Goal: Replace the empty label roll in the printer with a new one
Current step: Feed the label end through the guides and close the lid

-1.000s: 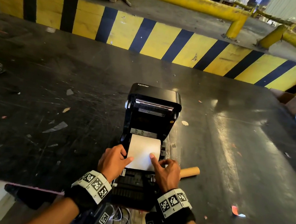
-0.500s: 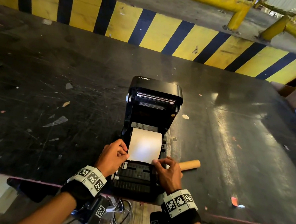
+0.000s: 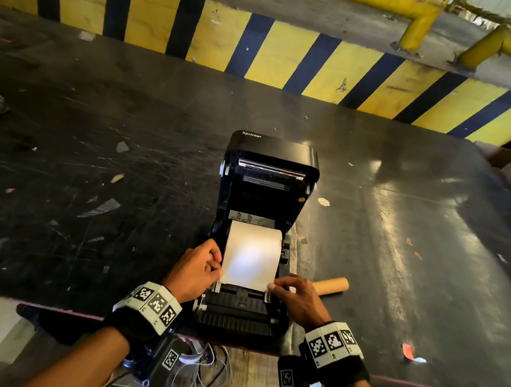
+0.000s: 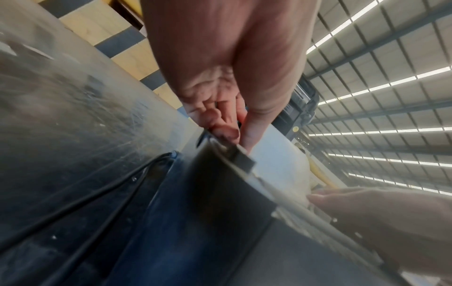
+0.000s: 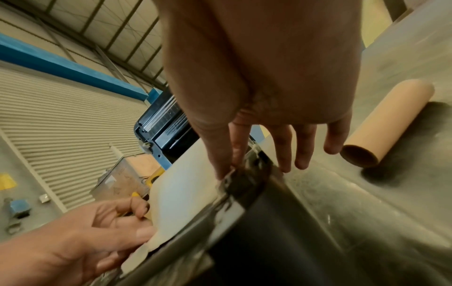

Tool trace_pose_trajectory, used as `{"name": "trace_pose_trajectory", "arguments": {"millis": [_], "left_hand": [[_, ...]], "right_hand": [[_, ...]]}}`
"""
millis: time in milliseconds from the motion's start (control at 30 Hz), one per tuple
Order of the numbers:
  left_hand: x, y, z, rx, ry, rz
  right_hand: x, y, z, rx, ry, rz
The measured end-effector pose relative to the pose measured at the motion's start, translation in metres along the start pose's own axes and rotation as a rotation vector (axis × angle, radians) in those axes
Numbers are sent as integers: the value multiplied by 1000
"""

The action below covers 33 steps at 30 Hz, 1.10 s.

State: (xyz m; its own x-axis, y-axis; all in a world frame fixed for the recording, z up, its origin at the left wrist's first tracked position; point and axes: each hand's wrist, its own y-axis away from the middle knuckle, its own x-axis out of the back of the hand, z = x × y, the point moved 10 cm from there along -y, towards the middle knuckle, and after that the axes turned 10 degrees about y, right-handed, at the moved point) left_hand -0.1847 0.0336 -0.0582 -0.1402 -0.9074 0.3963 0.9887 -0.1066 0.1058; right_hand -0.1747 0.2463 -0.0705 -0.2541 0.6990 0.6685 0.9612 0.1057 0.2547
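A black label printer [image 3: 270, 176] stands near the table's front edge with its lid raised. From the new roll inside it, a white label sheet [image 3: 252, 256] is drawn toward me. My left hand [image 3: 219, 271] pinches the sheet's left edge between thumb and fingers [image 4: 227, 133]. The thumb and forefinger [image 5: 220, 166] of my right hand [image 3: 271, 286] pinch the sheet's lower right corner beside the paper guide, with the other fingers spread. The empty brown cardboard core [image 3: 331, 285] lies on the table just right of the printer, behind my right hand.
The scratched black table [image 3: 92, 176] carries paper and tape scraps. A red scrap [image 3: 409, 351] lies at the front right. A yellow and black striped barrier [image 3: 262, 52] runs along the back. White cables [image 3: 200, 373] hang below the table's front edge.
Both hands have slid down the sheet toward the printer's front. My right forefinger has left the sheet's face and now pinches its lower right corner with the thumb. The head view has tilted.
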Motion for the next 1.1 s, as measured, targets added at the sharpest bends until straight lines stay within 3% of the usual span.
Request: {"name": "trace_pose_trajectory", "arguments": {"millis": [600,767,967,1100], "left_hand": [[-5,-12,4,56,-128,-85],[1,-9,0,67,-29,4],[-3,-15,1,124,-123,-99],[1,-12,1,111,-43,-26]], "right_hand": [[-6,-12,6,-10,-3,14],[-11,-16,8,-33,16,-52],[-6,-8,6,-6,-56,17],[-10,-14,8,-26,-6,-15]]}}
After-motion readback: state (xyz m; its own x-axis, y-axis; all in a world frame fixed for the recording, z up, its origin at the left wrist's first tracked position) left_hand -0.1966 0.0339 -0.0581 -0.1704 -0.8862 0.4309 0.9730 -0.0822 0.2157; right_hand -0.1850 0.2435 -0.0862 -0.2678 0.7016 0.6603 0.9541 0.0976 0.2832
